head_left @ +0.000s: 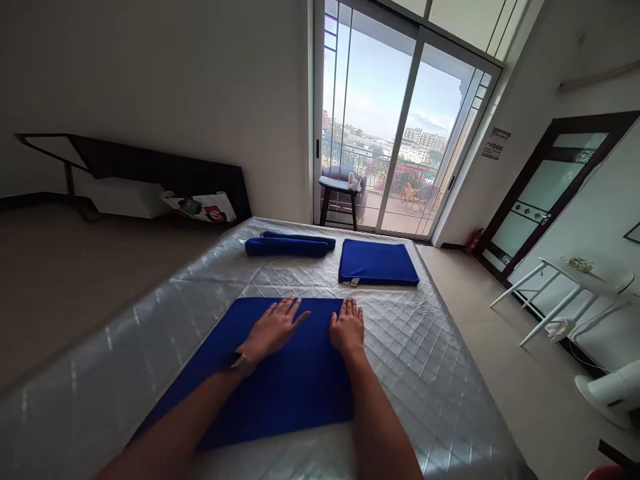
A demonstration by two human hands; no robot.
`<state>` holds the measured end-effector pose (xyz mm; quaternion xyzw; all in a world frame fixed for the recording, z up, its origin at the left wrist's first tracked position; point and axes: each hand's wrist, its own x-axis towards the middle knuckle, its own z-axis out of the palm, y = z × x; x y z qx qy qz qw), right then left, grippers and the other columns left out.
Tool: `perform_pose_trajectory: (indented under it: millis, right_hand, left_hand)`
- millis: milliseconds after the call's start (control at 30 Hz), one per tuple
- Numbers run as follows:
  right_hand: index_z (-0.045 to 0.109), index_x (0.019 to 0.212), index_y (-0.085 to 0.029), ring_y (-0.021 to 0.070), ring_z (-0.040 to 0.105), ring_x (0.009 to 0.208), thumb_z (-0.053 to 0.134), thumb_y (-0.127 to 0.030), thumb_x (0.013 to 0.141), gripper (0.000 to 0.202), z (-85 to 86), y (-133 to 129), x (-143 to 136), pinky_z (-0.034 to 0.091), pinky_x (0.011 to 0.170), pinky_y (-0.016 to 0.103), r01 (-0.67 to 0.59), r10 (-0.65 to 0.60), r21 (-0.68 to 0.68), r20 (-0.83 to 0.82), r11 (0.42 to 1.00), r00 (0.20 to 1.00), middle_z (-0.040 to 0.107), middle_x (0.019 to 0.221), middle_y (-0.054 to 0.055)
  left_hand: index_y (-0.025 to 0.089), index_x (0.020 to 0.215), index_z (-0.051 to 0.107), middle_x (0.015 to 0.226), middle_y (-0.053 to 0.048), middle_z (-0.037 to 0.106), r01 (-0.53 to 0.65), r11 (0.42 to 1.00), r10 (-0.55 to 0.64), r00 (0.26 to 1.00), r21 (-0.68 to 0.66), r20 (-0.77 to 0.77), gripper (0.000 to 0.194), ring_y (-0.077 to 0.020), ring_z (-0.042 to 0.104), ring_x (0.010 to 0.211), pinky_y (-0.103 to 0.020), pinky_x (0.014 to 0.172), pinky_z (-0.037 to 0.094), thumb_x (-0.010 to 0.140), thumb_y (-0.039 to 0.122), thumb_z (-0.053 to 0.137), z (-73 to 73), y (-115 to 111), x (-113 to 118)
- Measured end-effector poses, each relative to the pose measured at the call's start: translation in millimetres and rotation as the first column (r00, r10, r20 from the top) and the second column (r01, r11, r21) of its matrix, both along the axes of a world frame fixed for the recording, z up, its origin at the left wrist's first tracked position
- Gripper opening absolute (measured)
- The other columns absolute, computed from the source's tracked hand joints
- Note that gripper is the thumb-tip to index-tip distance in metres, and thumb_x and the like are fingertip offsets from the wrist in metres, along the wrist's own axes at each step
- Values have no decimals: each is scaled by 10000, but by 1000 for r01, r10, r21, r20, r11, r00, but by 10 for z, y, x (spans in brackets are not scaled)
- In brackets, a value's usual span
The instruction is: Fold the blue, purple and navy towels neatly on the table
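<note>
A blue cloth (295,387) lies flat on the silvery quilted mattress (400,347). My left hand (275,325) rests palm down on its upper middle, fingers spread, a watch on the wrist. Near the cloth's far right corner, my right hand (349,325) lies flat at the edge with fingers stretched forward. Neither hand grips anything. Beyond them are a folded blue cloth stack (379,261) with a small pale tag, on the right, and rolled or folded blue cloth (287,247), on the left.
Past the mattress stand a dark stool (339,190) and a sliding glass door. To the right are a white table (583,275), a white fan (613,393) and a dark-framed door (550,193). A black bench (165,163) stands at the left wall.
</note>
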<state>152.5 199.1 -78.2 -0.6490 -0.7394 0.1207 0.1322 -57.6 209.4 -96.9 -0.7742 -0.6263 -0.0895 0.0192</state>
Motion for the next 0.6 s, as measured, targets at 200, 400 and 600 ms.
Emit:
perform_pose_trajectory:
  millis: [200,400,600]
  right_hand:
    - [239,1575,-51,197,122,1543,262,-235,997,607,33,-54,7,101,1235,400,9,-9,-13,-4,1000,1000,197,1646,136]
    - [253,1574,-71,182,149,1538,261,-347,1022,617,118,-108,-9,102,1234,385,70,-70,-17,-12,997,997,224,1644,117]
    - [236,1580,-78,163,141,1538,250,-364,1023,627,138,-96,8,97,1229,361,85,-83,-33,57,996,995,228,1644,106]
  left_hand:
    - [193,1468,499,1544,-104,460,165,985,-166,985,48,34,557,-241,368,1466,-443,1205,301,1032,430,246,-5,-44,893]
    - [166,1522,403,1592,-105,373,34,999,-34,999,14,-15,647,-255,315,1491,-476,1219,266,1018,533,232,-82,-61,146]
    - [70,1531,358,1587,-173,367,-155,988,155,987,7,-42,782,-288,324,1486,-481,1217,259,991,609,184,-125,-136,-732]
